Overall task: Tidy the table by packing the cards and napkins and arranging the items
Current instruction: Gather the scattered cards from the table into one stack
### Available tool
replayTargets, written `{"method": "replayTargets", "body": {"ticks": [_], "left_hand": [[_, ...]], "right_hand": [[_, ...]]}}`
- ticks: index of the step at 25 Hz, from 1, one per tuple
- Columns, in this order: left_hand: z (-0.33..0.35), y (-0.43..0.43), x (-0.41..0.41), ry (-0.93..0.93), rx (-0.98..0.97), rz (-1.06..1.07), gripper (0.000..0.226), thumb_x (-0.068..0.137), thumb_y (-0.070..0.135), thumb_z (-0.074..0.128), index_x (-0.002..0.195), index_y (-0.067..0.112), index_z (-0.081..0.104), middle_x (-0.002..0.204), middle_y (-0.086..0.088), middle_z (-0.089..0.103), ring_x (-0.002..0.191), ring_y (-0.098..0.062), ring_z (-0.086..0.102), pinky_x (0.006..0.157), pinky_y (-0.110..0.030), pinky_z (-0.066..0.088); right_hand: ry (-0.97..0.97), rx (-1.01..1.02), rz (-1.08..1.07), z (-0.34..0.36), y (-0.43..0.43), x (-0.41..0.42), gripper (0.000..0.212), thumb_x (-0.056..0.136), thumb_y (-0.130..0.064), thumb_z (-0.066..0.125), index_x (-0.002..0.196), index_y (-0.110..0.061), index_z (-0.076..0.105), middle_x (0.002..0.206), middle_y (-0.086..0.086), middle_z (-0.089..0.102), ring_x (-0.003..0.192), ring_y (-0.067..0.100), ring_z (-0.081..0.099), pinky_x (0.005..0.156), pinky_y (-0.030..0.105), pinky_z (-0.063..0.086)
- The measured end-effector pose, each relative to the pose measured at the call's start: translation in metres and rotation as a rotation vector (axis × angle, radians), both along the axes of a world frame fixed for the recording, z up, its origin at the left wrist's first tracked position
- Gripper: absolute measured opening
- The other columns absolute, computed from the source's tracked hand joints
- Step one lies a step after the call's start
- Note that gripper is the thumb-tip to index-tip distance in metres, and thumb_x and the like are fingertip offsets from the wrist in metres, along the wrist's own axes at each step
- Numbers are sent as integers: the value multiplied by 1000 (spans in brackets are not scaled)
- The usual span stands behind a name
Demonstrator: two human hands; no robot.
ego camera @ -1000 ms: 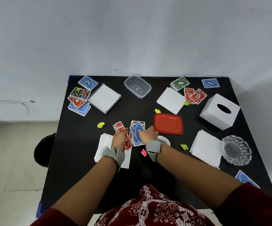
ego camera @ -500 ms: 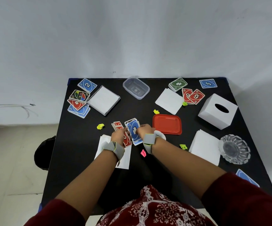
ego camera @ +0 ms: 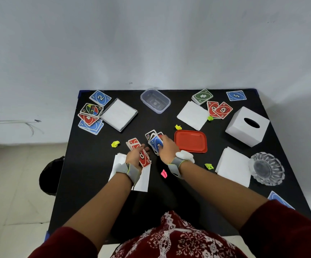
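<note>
Against a pale wall: one black desk [ego camera: 95,174].

Right side: white tissue box [ego camera: 247,126]. Nearer, a cut-glass dish [ego camera: 267,169] sits against a napkin stack [ego camera: 233,165].

Other napkins: thick pile [ego camera: 118,114] far left; flat sheet [ego camera: 193,115] far centre-right; near sheets [ego camera: 143,180] under the left wrist.

Centre: red tray [ego camera: 190,141]. Clear tub [ego camera: 155,100] at the far edge.

Left hand [ego camera: 135,158]: grip holding a red card fan [ego camera: 144,159].

Right hand [ego camera: 166,147], just beside the tray: grip closed on a blue-topped card stack [ego camera: 155,143]. Whether the stack is off the desk cannot be told.

Loose cards: mixed heap [ego camera: 90,118] far left; green-topped pack [ego camera: 202,96], red pair [ego camera: 220,109] and blue card [ego camera: 236,95] far right.

Scraps: yellow paper balls [ego camera: 115,143] scattered; one pink scrap [ego camera: 163,173] between the forearms.
</note>
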State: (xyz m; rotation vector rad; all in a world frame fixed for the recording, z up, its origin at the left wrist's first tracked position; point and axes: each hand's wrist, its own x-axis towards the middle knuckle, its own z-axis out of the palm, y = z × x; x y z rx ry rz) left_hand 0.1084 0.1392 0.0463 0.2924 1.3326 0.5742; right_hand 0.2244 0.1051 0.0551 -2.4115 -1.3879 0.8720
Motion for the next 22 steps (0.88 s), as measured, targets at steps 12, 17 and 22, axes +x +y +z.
{"method": "replayTargets", "body": {"ticks": [12,17,22], "left_hand": [[2,-14,-9,-171,47,5,7,86,19,61,91,13,64,76,-5,69,70,-19,67,63,-31,55],[7,-17,-8,-312,4,50,21,98,17,40,92,14,60,71,-5,74,64,-19,71,73,-37,52],[12,-15,-29,-293,-44,-4,17,94,23,47,95,13,61,87,-7,70,85,-25,62,79,-40,48]], "right_hand": [[392,254,-162,-2,-22,3,39,89,-2,53,127,-7,42,122,16,61,108,32,61,88,42,51],[94,264,130,2,0,-9,35,88,-12,54,124,-13,56,127,14,51,116,31,50,97,41,42],[-411,-236,889,4,42,32,106,69,-15,72,151,-29,7,159,3,16,147,27,14,116,48,19]]}}
